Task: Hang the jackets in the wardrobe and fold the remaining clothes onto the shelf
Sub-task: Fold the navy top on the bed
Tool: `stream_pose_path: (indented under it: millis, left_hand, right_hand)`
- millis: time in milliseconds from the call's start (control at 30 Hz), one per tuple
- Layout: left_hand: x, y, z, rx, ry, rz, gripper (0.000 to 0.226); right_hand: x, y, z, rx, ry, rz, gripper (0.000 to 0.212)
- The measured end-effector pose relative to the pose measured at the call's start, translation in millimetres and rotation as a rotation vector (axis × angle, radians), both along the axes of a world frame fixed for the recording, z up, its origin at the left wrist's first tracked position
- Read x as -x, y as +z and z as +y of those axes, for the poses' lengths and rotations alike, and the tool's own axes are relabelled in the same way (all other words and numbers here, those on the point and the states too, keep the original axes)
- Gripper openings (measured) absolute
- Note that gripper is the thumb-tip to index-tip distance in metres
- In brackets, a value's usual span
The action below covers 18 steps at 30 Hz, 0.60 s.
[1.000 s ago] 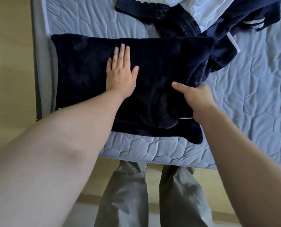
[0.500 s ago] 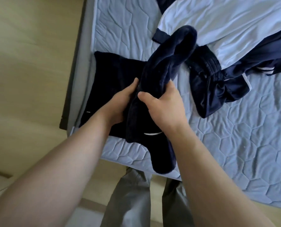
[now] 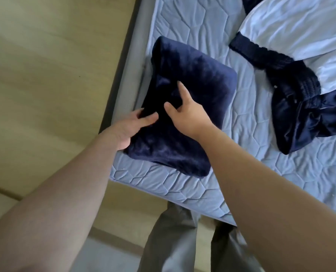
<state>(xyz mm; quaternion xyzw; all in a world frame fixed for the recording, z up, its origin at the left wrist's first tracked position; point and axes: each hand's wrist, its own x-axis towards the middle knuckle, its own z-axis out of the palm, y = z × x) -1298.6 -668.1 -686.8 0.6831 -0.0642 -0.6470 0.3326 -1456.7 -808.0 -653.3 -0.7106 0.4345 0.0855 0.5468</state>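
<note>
- The left hand is gripping the fleece at its left edge, with the thumb lying on top and the fingers curling under the fabric.
- The right hand is resting on top of the fleece just beside the left hand, with its index finger stretching flat across the pile and its thumb spreading out. Its other fingers are sinking into the dark fabric, so I cannot tell whether it is pinching a fold or only pressing.
- The fleece, dark navy, is lying folded into a thick rough rectangle at the near left corner of the mattress. Its left side is running along the mattress's left edge.
- The mattress, pale blue and quilted, is sitting in a grey frame that is showing along that left edge.
- Toward the far right, well apart from the fleece, a pale garment with a dark ribbed hem is lying spread out. A shiny navy garment is lying crumpled against it.
- A wooden floor is showing beyond the left edge.
- The person's grey trousers are showing at the near edge.
</note>
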Motion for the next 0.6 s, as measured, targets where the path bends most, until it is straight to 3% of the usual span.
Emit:
stream_pose_path:
  millis: [100,167,233,433,600]
  left_hand:
    - [7.7,-16.0,-1.6,-0.071,-0.036,-0.300,0.063]
    - [7.5,-24.9,1.2,-0.088,0.043,-0.356,0.041]
    - [4.0,-31.7,3.5,-0.114,0.070,-0.346,0.032]
    - [-9.2,-47.2,17.4,-0.213,0.069,-0.353,0.050]
    - [-12.1,-68.4,18.8,-0.296,-0.014,-0.515,0.072]
  right_hand:
    - [-5.5,-6.5,-7.7,0.170,-0.024,0.022,0.058]
    - [-8.8,-8.0,-10.9,0.572,-0.101,0.028,0.041]
    - [-12.9,-10.6,-13.9,0.888,-0.060,0.114,0.039]
    - [-44.8,-48.6,-35.7,0.719,0.373,0.326,0.066]
    - [-60.1,-83.0,-36.0,0.757,0.470,0.438,0.074]
